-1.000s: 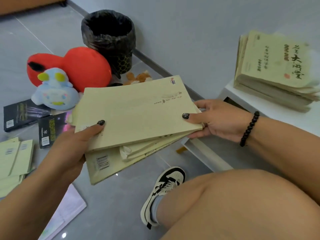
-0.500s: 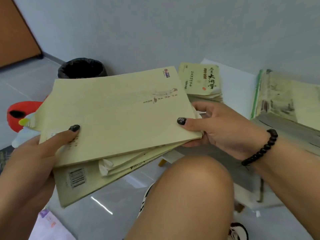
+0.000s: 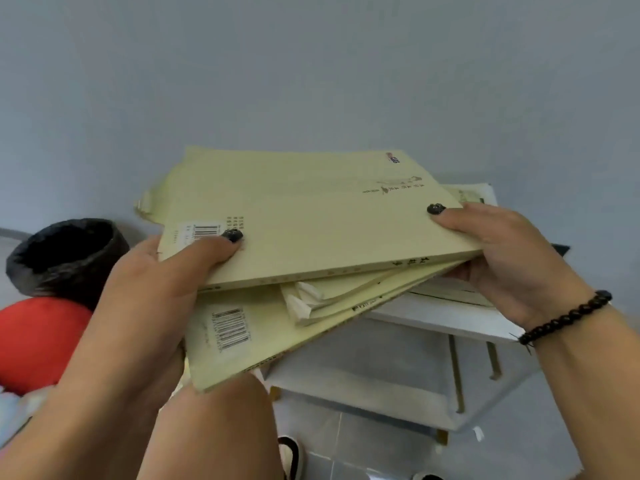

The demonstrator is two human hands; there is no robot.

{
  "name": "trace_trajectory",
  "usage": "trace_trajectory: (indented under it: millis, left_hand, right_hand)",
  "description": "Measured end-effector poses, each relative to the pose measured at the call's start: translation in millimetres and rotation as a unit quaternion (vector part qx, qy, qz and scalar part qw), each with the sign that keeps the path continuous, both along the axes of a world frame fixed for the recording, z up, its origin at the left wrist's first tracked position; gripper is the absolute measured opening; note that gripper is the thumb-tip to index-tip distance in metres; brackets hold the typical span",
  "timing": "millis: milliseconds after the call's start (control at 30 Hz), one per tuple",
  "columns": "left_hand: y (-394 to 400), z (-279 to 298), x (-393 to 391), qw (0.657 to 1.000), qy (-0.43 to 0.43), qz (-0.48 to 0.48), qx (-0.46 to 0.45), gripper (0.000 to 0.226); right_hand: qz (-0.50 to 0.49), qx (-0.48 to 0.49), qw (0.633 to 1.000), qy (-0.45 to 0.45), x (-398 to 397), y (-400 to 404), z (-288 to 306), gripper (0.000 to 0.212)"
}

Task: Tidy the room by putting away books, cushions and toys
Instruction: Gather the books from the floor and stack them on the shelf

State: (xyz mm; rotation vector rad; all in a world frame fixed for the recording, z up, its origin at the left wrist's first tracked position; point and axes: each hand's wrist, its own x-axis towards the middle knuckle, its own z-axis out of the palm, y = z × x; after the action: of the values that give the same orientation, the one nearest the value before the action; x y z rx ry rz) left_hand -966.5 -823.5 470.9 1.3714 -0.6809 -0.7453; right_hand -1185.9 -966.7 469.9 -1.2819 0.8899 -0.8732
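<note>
Bin [image 3: 65, 258] lined with a black bag, contents unseen. Both hands, left [image 3: 149, 289] and right [image 3: 509, 265], grip the books [image 3: 304, 237] over the desk [image 3: 460, 317] edge.

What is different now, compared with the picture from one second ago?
The stack of books was carried up from above the floor and right, and is now over the white table. Nothing was taken hold of or let go. The left hand and right hand still grip the stack's ends, thumbs on top.
</note>
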Motion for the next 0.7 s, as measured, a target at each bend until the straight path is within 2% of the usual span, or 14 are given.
trace_trajectory:
  millis: [33,100,200,267,400,500,700]
  left_hand:
    - [-6.5,-8.9,3.5,0.999,0.011,-0.013,-0.030,0.007]
    - [-19.7,-2.4,-15.3,0.999,-0.022,-0.026,-0.030,0.006]
    - [-61.7,0.4,-22.5,0.994,-0.066,-0.081,-0.019,0.036]
    - [-79.6,-0.7,-23.7,0.986,-0.089,-0.144,0.002,0.054]
    - [-96.8,-22.8,-22.1,0.963,-0.081,-0.255,0.016,0.065]
    - [-101.7,-39.1,-18.9,0.964,-0.047,-0.263,-0.009,0.058]
    - [-119.6,-46.4,3.2,0.967,0.014,-0.244,-0.077,0.068]
  right_hand:
    - [-0.016,0.002,1.000,-0.002,-9.5,-6.0,-1.8,0.010]
    - [-0.052,0.014,0.998,-0.013,-25.3,-19.8,-5.6,0.008]
    - [-0.104,0.043,0.993,-0.038,-40.4,-39.2,-13.4,0.007]
    - [-0.110,0.061,0.991,-0.044,-45.9,-50.8,-17.9,0.014]
    - [-0.126,0.096,0.986,-0.052,-49.5,-71.9,-24.7,0.025]
    - [-0.148,0.093,0.983,-0.047,-46.2,-80.2,-24.5,0.023]
    - [-0.160,0.064,0.982,-0.077,-27.7,-88.8,-17.7,0.032]
